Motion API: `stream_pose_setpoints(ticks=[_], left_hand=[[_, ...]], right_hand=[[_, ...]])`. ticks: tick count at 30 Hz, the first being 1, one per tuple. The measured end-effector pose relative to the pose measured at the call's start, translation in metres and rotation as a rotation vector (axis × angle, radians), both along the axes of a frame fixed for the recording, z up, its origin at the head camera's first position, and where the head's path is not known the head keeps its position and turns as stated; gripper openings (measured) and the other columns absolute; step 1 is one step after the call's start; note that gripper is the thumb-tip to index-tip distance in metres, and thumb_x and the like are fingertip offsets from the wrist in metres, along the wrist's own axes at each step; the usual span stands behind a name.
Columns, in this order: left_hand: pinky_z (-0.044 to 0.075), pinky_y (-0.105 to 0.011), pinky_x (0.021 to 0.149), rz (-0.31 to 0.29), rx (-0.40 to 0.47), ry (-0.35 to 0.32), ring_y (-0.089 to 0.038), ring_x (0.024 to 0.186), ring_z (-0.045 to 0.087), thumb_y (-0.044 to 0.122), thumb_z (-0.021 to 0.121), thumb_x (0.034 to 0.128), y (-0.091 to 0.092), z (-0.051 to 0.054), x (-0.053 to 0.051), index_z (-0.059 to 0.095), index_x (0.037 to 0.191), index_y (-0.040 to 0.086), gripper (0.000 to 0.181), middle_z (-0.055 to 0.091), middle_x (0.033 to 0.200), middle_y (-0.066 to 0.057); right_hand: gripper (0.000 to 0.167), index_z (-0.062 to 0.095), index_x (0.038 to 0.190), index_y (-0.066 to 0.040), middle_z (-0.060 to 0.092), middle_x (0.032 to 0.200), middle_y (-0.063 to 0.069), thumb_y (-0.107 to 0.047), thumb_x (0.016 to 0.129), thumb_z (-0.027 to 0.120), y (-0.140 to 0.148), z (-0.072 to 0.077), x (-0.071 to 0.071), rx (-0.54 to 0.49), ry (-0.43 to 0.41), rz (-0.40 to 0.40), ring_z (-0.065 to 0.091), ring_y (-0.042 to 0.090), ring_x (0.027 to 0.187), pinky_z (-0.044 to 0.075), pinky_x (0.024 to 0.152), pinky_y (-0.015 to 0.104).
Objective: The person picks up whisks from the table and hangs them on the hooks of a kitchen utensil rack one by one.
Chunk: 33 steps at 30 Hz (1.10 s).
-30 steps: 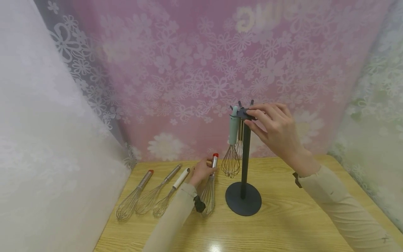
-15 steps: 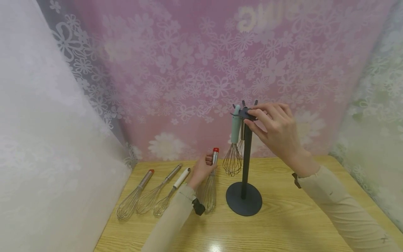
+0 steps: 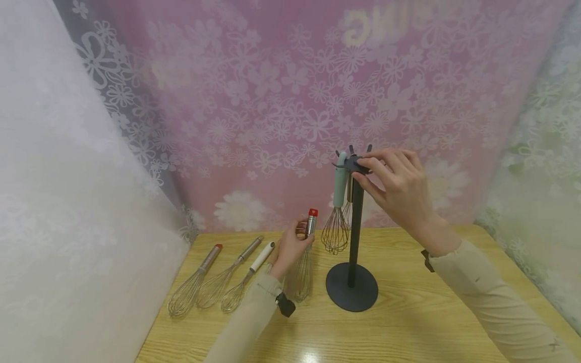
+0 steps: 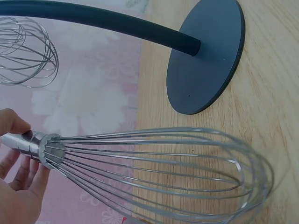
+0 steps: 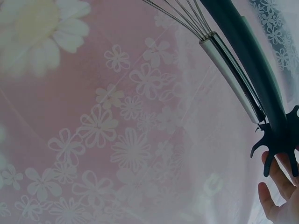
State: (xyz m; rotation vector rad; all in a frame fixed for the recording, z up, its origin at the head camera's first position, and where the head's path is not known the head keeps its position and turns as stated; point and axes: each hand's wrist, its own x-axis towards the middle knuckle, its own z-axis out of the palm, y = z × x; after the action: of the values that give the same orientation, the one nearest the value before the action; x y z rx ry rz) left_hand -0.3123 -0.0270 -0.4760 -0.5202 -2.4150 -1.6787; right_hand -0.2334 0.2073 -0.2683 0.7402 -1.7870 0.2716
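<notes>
In the head view my left hand [image 3: 289,248] holds a metal whisk [image 3: 311,225] with a red end cap by its handle. Seen from the left wrist, thumb and fingers wrap the steel handle, and the wire loops [image 4: 163,163] point away over the table. My right hand [image 3: 399,184] pinches the hooked top of a black utensil stand [image 3: 356,227] between thumb and fingers. A mint-handled whisk [image 3: 339,187] hangs from one hook. Behind it hangs a second whisk, whose shiny metal handle [image 5: 233,77] shows clearly in the right wrist view.
Left of my left hand lie a red-tipped metal whisk [image 3: 199,280], a plain steel whisk [image 3: 233,269] and a white-handled whisk [image 3: 254,269], side by side on the wooden table [image 3: 386,338]. A pink flowered backdrop [image 3: 281,126] rises behind the table.
The left hand has raised the red-capped whisk slightly, its cap moving up and a little right. The stand's hooked top shifted slightly right; the right hand keeps its hold.
</notes>
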Motion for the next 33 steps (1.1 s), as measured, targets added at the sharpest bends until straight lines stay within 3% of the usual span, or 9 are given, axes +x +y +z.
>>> stream_pose_setpoints(ticks=[5, 12, 18, 23, 33], left_hand=[[0.06, -0.035, 0.087, -0.026, 0.071, 0.031, -0.028, 0.108, 0.063, 0.005, 0.071, 0.0933, 0.001, 0.002, 0.003, 0.055, 0.14, 0.008, 0.049, 0.061, 0.122, -0.014], [0.058, -0.047, 0.092, -0.02, 0.14, 0.075, -0.032, 0.11, 0.062, 0.001, 0.071, 0.0919, 0.003, 0.004, 0.007, 0.055, 0.14, 0.008, 0.051, 0.06, 0.121, -0.017], [0.059, -0.035, 0.092, -0.014, 0.152, 0.158, -0.032, 0.11, 0.062, -0.001, 0.071, 0.0915, 0.003, 0.003, 0.007, 0.056, 0.138, 0.007, 0.05, 0.061, 0.12, -0.018], [0.059, -0.039, 0.092, -0.033, 0.188, 0.214, -0.035, 0.11, 0.061, -0.001, 0.071, 0.0918, 0.002, 0.003, 0.009, 0.057, 0.137, 0.004, 0.048, 0.062, 0.12, -0.02], [0.058, -0.045, 0.094, -0.049, 0.248, 0.216, -0.033, 0.112, 0.061, 0.002, 0.072, 0.0928, 0.002, 0.007, 0.013, 0.055, 0.137, 0.005, 0.048, 0.061, 0.121, -0.02]], right_hand=[[0.038, 0.072, 0.104, 0.0, 0.069, 0.099, 0.019, -0.036, 0.103, 0.06, 0.0, 0.0, -0.002, -0.004, 0.005, 0.002, 0.064, 0.039, 0.088, 0.046, 0.084, 0.054], [0.036, 0.072, 0.104, 0.0, 0.07, 0.1, 0.019, -0.034, 0.102, 0.062, 0.0, -0.001, -0.002, -0.018, 0.004, 0.009, 0.064, 0.039, 0.089, 0.045, 0.084, 0.054], [0.035, 0.072, 0.104, 0.0, 0.07, 0.101, 0.018, -0.034, 0.102, 0.062, 0.0, -0.001, -0.003, -0.019, 0.008, 0.006, 0.063, 0.039, 0.088, 0.045, 0.084, 0.054], [0.035, 0.072, 0.104, 0.0, 0.07, 0.101, 0.018, -0.033, 0.102, 0.062, -0.001, 0.0, -0.003, -0.015, 0.009, 0.003, 0.063, 0.039, 0.088, 0.046, 0.084, 0.054], [0.035, 0.073, 0.104, -0.001, 0.07, 0.099, 0.018, -0.034, 0.102, 0.062, -0.001, 0.0, -0.002, -0.017, 0.011, -0.002, 0.063, 0.039, 0.088, 0.045, 0.085, 0.054]])
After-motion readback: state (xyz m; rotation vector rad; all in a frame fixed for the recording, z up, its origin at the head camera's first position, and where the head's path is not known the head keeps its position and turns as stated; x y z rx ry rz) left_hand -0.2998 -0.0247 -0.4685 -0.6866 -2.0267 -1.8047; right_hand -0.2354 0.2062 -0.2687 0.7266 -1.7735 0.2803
